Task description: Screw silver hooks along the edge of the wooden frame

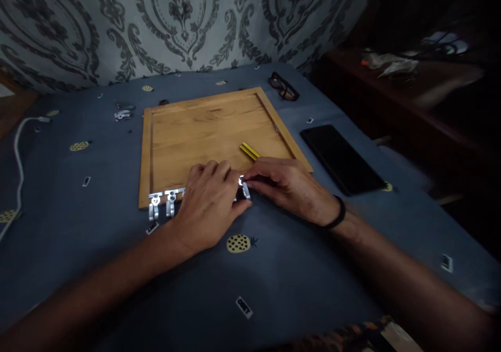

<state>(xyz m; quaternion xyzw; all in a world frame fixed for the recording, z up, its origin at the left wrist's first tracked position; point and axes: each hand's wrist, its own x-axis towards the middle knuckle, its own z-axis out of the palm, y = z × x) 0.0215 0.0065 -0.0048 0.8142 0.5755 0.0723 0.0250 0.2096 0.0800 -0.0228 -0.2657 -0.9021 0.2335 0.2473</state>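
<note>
Pinching a metal hook (246,189) at the wooden board's (203,127) near edge, 5 o'clock: right hand (291,187), fingertips narrowed on it. Left hand (209,206) curled over the edge beside it; grip hidden, cannot tell. Two other hooks (162,203) at 7 o'clock. Yellow striped tool (249,151) on the board. Phone (340,159) on the bench (293,268), 3 o'clock.

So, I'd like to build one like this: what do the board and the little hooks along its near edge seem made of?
The board looks like solid wood, honey-toned with a low sheen: grain streaks and a raised border show. The hooks look like bright metal, perhaps plated steel or aluminium: silvery, with sharp glints. The hook the right hand pinches glints alike.
</note>
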